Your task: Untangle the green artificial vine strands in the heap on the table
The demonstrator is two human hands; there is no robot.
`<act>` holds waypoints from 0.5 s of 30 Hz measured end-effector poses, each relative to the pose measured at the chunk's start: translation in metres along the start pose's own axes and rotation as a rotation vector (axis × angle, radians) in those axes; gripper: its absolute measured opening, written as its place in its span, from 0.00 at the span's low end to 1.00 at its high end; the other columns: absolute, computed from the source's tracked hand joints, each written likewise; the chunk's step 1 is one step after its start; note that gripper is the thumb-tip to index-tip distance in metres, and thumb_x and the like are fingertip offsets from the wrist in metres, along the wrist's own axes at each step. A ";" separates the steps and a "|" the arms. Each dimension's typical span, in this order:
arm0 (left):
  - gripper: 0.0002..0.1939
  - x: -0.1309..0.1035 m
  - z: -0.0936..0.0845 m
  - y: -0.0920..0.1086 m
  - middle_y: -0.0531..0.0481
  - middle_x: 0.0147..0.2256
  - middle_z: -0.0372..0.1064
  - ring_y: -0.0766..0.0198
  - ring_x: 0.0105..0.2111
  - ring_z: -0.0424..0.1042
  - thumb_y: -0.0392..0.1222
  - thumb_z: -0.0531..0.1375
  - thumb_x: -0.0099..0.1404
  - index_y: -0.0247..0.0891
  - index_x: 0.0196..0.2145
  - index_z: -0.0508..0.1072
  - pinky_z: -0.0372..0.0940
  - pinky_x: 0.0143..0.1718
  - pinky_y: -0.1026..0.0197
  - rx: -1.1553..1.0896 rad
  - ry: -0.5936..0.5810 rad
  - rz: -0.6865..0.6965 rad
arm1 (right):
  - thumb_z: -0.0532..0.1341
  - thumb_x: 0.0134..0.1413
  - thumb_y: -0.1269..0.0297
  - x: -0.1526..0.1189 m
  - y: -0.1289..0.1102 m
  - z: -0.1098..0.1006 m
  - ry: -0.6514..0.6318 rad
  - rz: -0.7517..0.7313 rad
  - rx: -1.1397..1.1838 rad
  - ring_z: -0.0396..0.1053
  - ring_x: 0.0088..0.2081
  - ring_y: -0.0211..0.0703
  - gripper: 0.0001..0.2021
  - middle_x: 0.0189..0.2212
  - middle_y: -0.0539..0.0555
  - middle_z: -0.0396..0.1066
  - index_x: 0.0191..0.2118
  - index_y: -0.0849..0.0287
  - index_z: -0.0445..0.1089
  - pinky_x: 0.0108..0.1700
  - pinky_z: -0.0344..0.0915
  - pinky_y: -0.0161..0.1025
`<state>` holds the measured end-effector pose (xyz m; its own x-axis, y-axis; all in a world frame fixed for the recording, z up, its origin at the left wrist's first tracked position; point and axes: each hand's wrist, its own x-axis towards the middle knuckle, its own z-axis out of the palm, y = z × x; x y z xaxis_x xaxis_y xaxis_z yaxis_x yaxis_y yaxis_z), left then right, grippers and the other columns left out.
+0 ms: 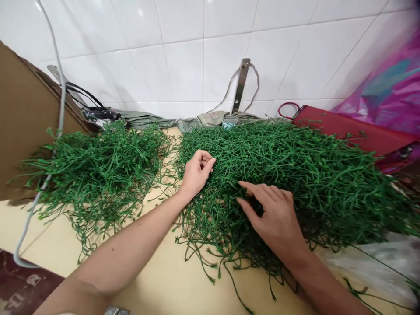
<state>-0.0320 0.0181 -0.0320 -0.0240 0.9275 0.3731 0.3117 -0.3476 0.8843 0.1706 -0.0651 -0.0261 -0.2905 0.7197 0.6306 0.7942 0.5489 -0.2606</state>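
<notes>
A large heap of thin green plastic-looking stems [295,157] with small branched tips spreads across the middle and right of the pale table. At its left edge, my left hand [197,170] is closed in a pinch, thumb against the curled fingers. What sits between those fingertips is too small to make out. My right hand [269,208] hovers over the near part of the heap, thumb and index finger apart, with no stem visibly held. A smaller pile of the same stems [111,162] lies to the left.
A cardboard box [26,122] and a pale bent cable or rod [61,100] stand at left. Along the tiled wall are folded grey cloth [144,120] and a metal bracket [241,85]. A red bag [354,129], pink plastic bag [387,92] and clear plastic [377,260] lie right.
</notes>
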 end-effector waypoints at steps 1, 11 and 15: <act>0.05 0.000 0.000 -0.001 0.56 0.29 0.65 0.70 0.25 0.69 0.39 0.59 0.68 0.39 0.36 0.64 0.62 0.30 0.66 -0.011 0.001 -0.001 | 0.60 0.65 0.65 -0.001 0.000 0.001 0.026 0.018 0.024 0.73 0.36 0.45 0.10 0.33 0.51 0.76 0.50 0.56 0.72 0.42 0.61 0.45; 0.04 -0.003 0.000 0.004 0.51 0.33 0.67 0.68 0.28 0.65 0.40 0.59 0.68 0.38 0.38 0.68 0.60 0.30 0.64 -0.018 -0.036 0.103 | 0.53 0.69 0.69 0.002 0.000 -0.013 0.348 0.211 0.209 0.74 0.45 0.47 0.11 0.41 0.57 0.74 0.49 0.57 0.71 0.51 0.70 0.50; 0.10 -0.006 -0.003 0.014 0.52 0.29 0.63 0.65 0.31 0.63 0.44 0.62 0.66 0.39 0.30 0.69 0.60 0.35 0.62 0.032 -0.105 0.192 | 0.50 0.69 0.70 0.003 0.002 -0.012 0.345 0.166 0.125 0.69 0.55 0.53 0.15 0.49 0.63 0.73 0.53 0.58 0.71 0.58 0.66 0.57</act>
<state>-0.0307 0.0072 -0.0213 0.1375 0.8544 0.5011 0.3314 -0.5164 0.7896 0.1782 -0.0671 -0.0160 0.0492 0.6297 0.7753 0.7383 0.4999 -0.4528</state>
